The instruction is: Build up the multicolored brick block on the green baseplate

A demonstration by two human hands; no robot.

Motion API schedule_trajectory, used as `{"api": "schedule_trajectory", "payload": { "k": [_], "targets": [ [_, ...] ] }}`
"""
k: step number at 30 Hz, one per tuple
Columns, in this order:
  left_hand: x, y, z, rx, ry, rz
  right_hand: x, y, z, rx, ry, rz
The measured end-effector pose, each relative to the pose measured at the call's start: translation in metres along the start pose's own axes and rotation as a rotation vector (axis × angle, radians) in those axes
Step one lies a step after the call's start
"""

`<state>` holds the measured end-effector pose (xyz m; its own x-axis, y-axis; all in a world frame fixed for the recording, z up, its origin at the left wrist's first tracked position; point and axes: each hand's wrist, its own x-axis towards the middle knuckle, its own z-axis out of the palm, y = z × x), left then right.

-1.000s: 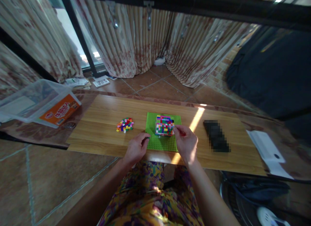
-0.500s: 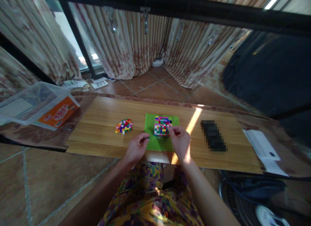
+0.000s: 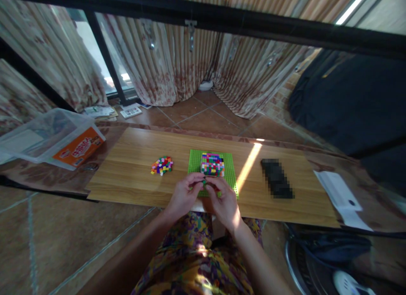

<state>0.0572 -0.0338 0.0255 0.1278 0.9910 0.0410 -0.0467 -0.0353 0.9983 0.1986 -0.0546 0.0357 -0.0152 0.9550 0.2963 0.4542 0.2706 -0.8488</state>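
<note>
A block of many-coloured building bricks [image 3: 212, 164] stands on a green studded baseplate [image 3: 194, 159]. Just in front of it, over the plate's near part, my two hands meet at the fingertips. Between them shows a small green building brick [image 3: 204, 182] with something dark beside it, too small to make out. My left hand [image 3: 184, 196] pinches from the left, thumb and forefinger closed. From the other side my right hand [image 3: 224, 202] pinches too, its fingers partly hiding the pieces. Left of the plate lies a loose pile of small coloured bricks [image 3: 162, 165].
The wooden board [image 3: 127, 172] carries all this. A blurred black object [image 3: 276, 178] lies on its right, with white papers [image 3: 341, 195] beyond. A clear plastic bin [image 3: 57, 125] with an orange label stands at the left. Curtains [image 3: 161, 62] hang behind.
My right hand has left the brick block and come toward me and leftward. My left hand has moved right, so the fingertips now meet. The view has shifted slightly.
</note>
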Motion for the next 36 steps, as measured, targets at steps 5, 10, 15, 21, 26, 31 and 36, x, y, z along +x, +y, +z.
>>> {"api": "schedule_trajectory", "payload": {
  "k": [5, 10, 15, 21, 26, 31, 36],
  "targets": [
    [-0.002, 0.003, 0.001, -0.012, -0.035, -0.03, -0.001, -0.002, 0.001, 0.039, 0.012, -0.001],
    [-0.004, -0.001, 0.005, -0.06, -0.061, -0.086, -0.004, -0.001, -0.001, 0.075, 0.039, 0.014],
    [-0.005, -0.01, -0.001, 0.035, -0.046, -0.087, -0.002, 0.013, -0.011, 0.01, 0.227, 0.096],
    [-0.005, -0.023, -0.015, 0.118, -0.012, -0.057, 0.016, 0.028, -0.028, -0.117, 0.348, 0.133],
    [-0.002, -0.026, -0.015, 0.153, -0.012, -0.056, 0.026, 0.029, -0.024, -0.175, 0.337, 0.119],
    [0.0, -0.024, -0.014, 0.169, -0.011, -0.048, 0.028, 0.033, -0.019, -0.186, 0.358, 0.121],
    [0.0, -0.024, -0.014, 0.173, -0.004, -0.055, 0.028, 0.035, -0.015, -0.168, 0.384, 0.119]
  ]
}}
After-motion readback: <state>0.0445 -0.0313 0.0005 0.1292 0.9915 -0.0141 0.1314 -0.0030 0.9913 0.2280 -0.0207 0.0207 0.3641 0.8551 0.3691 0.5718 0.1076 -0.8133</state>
